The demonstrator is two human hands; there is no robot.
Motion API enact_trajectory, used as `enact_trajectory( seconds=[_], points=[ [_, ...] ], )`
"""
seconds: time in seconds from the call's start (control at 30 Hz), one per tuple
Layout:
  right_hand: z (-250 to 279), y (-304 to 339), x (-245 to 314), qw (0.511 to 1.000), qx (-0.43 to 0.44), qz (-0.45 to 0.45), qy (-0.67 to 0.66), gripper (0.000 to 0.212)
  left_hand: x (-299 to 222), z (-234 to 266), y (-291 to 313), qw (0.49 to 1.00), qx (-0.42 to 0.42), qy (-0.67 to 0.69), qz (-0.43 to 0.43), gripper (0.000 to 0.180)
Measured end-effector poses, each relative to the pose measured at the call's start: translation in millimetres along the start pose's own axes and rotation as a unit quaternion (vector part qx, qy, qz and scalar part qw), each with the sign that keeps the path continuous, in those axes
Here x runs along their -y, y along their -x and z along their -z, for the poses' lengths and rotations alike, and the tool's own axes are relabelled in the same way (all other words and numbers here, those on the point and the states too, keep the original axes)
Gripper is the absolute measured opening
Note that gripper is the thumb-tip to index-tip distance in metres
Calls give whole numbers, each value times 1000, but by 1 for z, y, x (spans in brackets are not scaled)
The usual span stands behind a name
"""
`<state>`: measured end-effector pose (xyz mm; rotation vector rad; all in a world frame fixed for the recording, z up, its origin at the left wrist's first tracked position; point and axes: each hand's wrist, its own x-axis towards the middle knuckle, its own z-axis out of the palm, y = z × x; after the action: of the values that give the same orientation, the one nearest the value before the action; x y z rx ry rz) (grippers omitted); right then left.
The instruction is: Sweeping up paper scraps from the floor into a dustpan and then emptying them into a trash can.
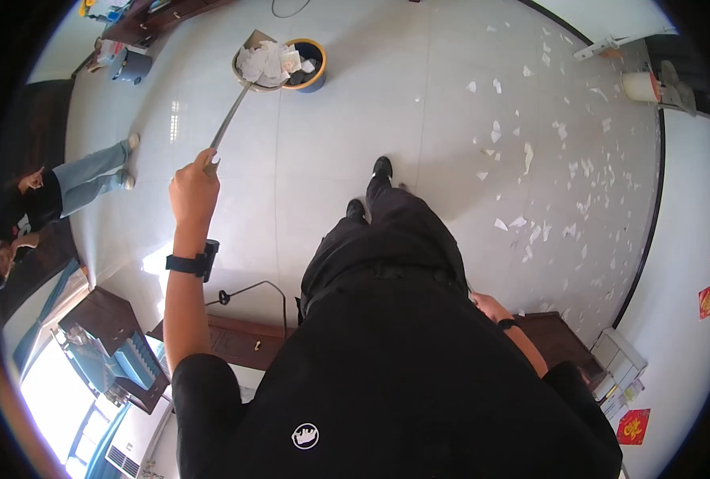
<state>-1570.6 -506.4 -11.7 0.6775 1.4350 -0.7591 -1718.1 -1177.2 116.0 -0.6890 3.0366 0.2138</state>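
My left hand [194, 190] is wrapped round the long handle [231, 117] of a dustpan [260, 39], with the arm stretched forward. White paper scraps [264, 63] are heaped in the pan. Its right side meets or overlaps the rim of a round bin [320, 80] with a yellow edge and dark liner; a few scraps show over the liner. My right hand [490, 306] is low beside my right hip, its fingers curled. A thin sliver of something shows by the fingers, but my body hides the rest.
Torn paper pieces [528, 158] are scattered over the floor on the right. A person [59, 184] is at the far left. A dark bucket [134, 66] stands at the upper left, a white bin [640, 86] by the right wall. Wooden furniture [235, 337] is behind me.
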Motion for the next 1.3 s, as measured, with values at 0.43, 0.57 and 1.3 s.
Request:
enact_trajectory(
  seconds=[0.43, 0.57, 1.3],
  points=[
    [96, 12, 57, 971, -34, -223, -77, 35, -110, 16, -96, 991, 62, -84, -86, 19],
    [124, -11, 36, 961, 3, -247, -127, 34, -154, 24, -121, 977, 123, -115, -133, 16],
    [73, -24, 37, 933, 23, -275, -231, 35, -226, -34, -134, 909, 203, -206, -299, 10]
  ],
)
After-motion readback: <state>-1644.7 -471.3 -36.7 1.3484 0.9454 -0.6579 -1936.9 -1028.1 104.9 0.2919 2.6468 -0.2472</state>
